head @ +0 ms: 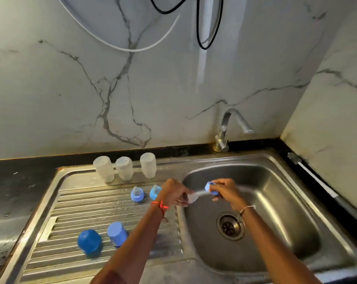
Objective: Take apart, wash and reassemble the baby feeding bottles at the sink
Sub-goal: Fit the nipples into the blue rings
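We saw a white marble-patterned wall with grey veins (71,89) rising behind a black stone table (19,181). A thin black cable (197,27) and a white hose (132,50) hung looped against it. A white-handled brush (317,179) lay on the table at the right.

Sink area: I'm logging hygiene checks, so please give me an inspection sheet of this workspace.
Surface: ribbed steel drainboard beside the sink basin.
Job's things: three clear bottles inverted at the drainboard's back; two blue collars with teats; two blue caps nearer.
Clutter: long-handled brush on the counter right of the sink.
Hands: left hand pinches a clear teat; right hand grips a blue collar.
Cables: white cable and black cable hang on the wall.
Surroundings: marble-look wall, black counter, tap, no stream seen.
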